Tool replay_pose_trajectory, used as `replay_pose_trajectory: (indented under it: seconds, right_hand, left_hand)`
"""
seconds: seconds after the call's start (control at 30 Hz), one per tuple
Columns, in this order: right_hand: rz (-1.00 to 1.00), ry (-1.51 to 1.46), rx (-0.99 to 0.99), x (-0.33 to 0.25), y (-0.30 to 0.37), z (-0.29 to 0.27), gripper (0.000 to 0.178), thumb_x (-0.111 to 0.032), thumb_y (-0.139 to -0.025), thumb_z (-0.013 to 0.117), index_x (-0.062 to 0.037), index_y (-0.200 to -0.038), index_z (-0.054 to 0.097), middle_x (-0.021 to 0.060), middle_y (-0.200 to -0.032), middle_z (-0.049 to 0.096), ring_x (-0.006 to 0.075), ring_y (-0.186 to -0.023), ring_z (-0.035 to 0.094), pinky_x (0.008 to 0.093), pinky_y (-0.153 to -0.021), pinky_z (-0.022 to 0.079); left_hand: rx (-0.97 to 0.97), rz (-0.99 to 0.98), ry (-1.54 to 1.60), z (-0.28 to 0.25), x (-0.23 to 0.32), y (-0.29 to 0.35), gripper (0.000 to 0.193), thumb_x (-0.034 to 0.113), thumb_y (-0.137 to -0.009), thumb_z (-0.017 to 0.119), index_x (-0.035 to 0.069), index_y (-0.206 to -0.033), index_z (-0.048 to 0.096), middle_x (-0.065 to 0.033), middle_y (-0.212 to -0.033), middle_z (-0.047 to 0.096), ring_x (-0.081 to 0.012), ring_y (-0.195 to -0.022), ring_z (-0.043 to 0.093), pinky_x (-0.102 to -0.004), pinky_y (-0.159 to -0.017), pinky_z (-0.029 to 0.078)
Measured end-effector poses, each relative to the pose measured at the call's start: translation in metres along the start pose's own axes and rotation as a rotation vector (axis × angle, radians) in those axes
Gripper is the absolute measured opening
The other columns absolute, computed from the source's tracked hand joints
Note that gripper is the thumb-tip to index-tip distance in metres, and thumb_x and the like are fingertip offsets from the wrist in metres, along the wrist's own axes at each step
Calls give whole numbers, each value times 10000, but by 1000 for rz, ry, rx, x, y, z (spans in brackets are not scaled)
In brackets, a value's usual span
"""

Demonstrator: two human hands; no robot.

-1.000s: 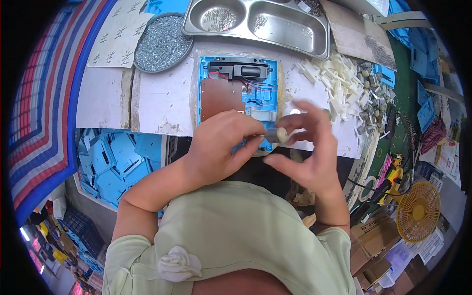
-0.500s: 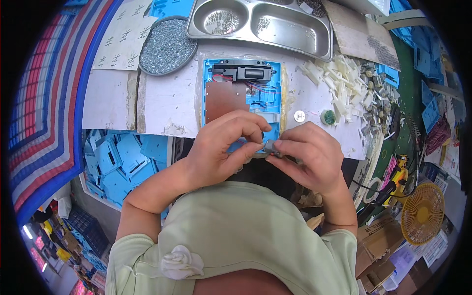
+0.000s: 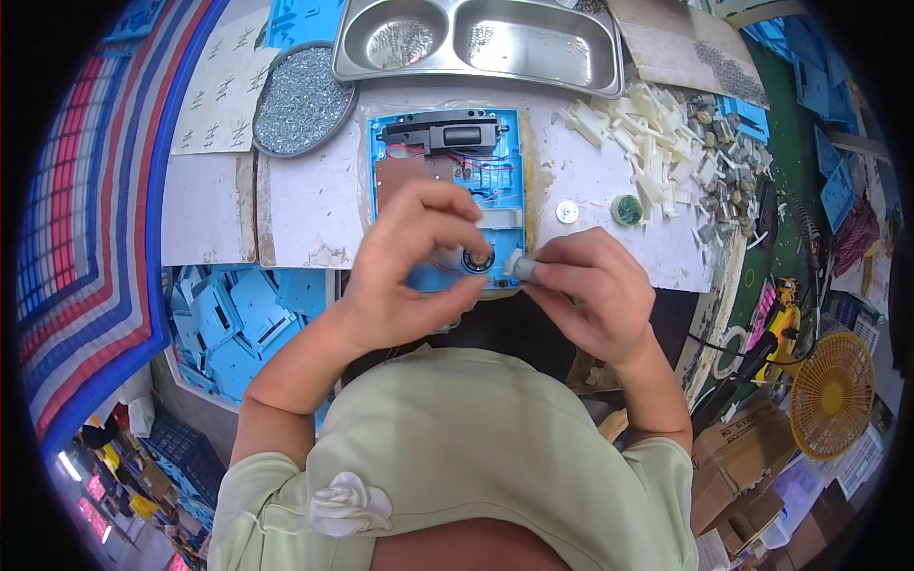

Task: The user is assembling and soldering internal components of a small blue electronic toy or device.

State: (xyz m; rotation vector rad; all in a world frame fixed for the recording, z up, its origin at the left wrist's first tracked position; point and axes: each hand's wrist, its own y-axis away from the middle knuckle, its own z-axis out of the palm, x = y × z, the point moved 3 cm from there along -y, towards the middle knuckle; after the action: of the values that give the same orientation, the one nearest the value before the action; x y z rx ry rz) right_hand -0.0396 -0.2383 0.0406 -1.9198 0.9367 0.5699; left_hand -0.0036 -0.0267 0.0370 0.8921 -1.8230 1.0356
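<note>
A blue plastic casing (image 3: 516, 181) lies on the worktable in front of me. In its upper part sits a black module (image 3: 462, 136) with red and dark wires, and below that a brown board (image 3: 392, 176). Over the casing's lower left is my left hand (image 3: 405, 262), thumb and fingers apart; a fingertip covers part of a round black piece (image 3: 470, 270). At the casing's lower right corner, my right hand (image 3: 602, 290) pinches a small grey cylindrical motor (image 3: 523, 268) with a whitish end. The fingers hide much of the motor.
To the right are a white disc (image 3: 567, 211), a green-filled round container (image 3: 626, 209), white plastic parts (image 3: 657, 133) and small metal pieces (image 3: 721, 162). A steel compartment tray (image 3: 449, 43) and a round tray of screws (image 3: 303, 105) stand behind. Blue panels (image 3: 238, 324) fill a bin at lower left.
My left hand's fingers have moved apart and away from the motor, slightly leftward. The right hand still pinches the motor. The whole view has shifted a little.
</note>
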Motion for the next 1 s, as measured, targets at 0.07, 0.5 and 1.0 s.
replay_pose_trajectory:
  seconds: [0.07,0.5,1.0]
  right_hand:
    - [93,2,57,5,3,-10,370,83,-708,829,-25,-1033,688,120,-930,691,255,-808,693,313,-664,562]
    - [306,41,-43,48,-25,3,254,-92,-737,841,-54,-975,762,71,-1048,722,311,-1046,594,431,-923,472]
    - [186,360,-119,53,-47,25,257,-165,-716,856,-94,-944,762,91,-1161,637,343,-1127,467,445,-968,416]
  left_hand:
    - [54,-143,-35,-6,-2,-6,273,-24,-716,788,44,-964,697,-108,-1050,613,-238,-838,606,-340,-723,509]
    - [-132,290,-541,-7,-18,2,321,94,-671,837,135,-977,749,0,-907,607,-223,-818,574,-385,-778,403]
    - [-57,136,-430,-32,-17,-15,231,96,-713,807,104,-929,724,-34,-895,611,-229,-846,593,-386,-791,412]
